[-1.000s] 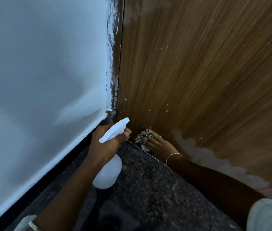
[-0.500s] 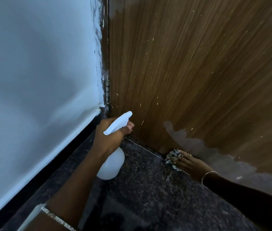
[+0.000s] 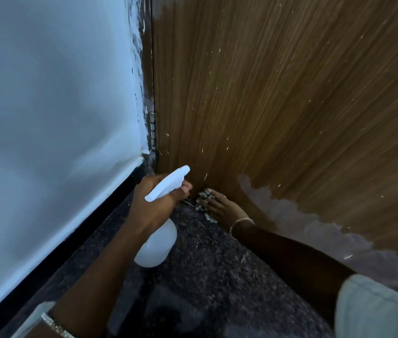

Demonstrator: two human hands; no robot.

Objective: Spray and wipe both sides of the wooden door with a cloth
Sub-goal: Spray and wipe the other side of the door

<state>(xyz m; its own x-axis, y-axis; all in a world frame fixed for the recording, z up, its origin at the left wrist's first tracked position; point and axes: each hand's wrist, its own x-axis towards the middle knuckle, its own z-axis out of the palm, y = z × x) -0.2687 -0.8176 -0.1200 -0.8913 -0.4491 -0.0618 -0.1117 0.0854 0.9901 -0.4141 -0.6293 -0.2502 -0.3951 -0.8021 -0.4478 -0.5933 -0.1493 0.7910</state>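
The wooden door (image 3: 278,98) fills the right half of the view, brown with vertical grain and small pale specks. My left hand (image 3: 154,203) grips a white spray bottle (image 3: 157,242) by its neck, the nozzle pointing at the door's bottom corner near the hinge. My right hand (image 3: 224,208) presses a patterned cloth (image 3: 204,196) against the very bottom of the door, close to the floor and just right of the bottle's nozzle. Most of the cloth is hidden under my fingers.
A white wall (image 3: 46,118) with a black skirting (image 3: 76,230) stands on the left, meeting the door at a metal hinge (image 3: 152,130). The floor (image 3: 205,264) is dark and speckled. A pale worn patch (image 3: 302,215) runs along the door's lower edge.
My right hand slid the cloth right along the door's bottom, then back left toward the hinge corner. My left hand kept the bottle in nearly the same place.
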